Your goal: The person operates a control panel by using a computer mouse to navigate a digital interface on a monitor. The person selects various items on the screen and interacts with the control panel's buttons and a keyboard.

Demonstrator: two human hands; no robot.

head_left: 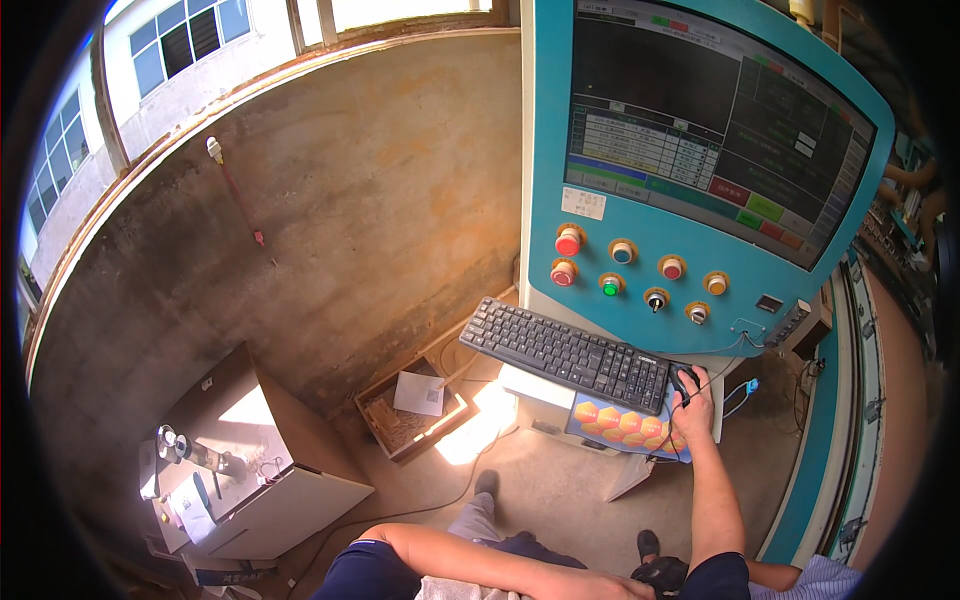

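Observation:
My right hand (692,408) is closed over a black mouse (683,378) at the right end of a black keyboard (560,348), above a colourful pad (613,425) on a shelf. My left forearm lies across the lower edge, and my left hand (610,588) runs out of the frame there, its fingers hidden. Behind the keyboard rises a teal control cabinet (545,205) with a screen (715,120) showing tables and coloured keys, above several push-buttons (622,252) and switches.
A small cabinet (280,510) with metal items on it stands at left, beside a wooden box (395,435) holding paper. A cable crosses the floor. Machine rails (850,420) run along the right. Another person's striped sleeve (820,580) shows at lower right. A stained wall (350,200) has windows above.

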